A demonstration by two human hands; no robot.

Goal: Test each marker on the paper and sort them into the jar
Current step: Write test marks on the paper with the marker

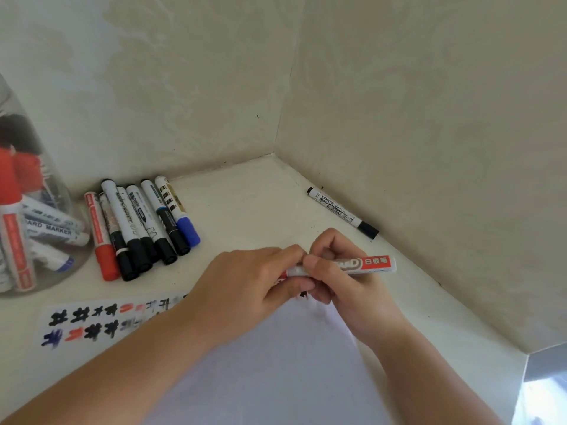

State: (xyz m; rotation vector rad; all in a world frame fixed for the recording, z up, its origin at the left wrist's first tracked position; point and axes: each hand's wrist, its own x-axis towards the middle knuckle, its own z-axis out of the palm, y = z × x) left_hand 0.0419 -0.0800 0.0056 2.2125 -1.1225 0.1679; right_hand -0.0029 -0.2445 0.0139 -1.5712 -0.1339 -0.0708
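Gripping the red marker (362, 265) over the paper (276, 363), right hand (340, 280) clamps the barrel, left hand (260, 277) pinches the cap end. Light, stiff, slick plastic, so I'd hold mid-barrel. Seven markers (141, 228) in a row, one black marker (342, 211) off alone, jar (30, 210) count unclear.

Soft even daylight, wide-angle bowing at edges, blurred paper (276, 363) marks.
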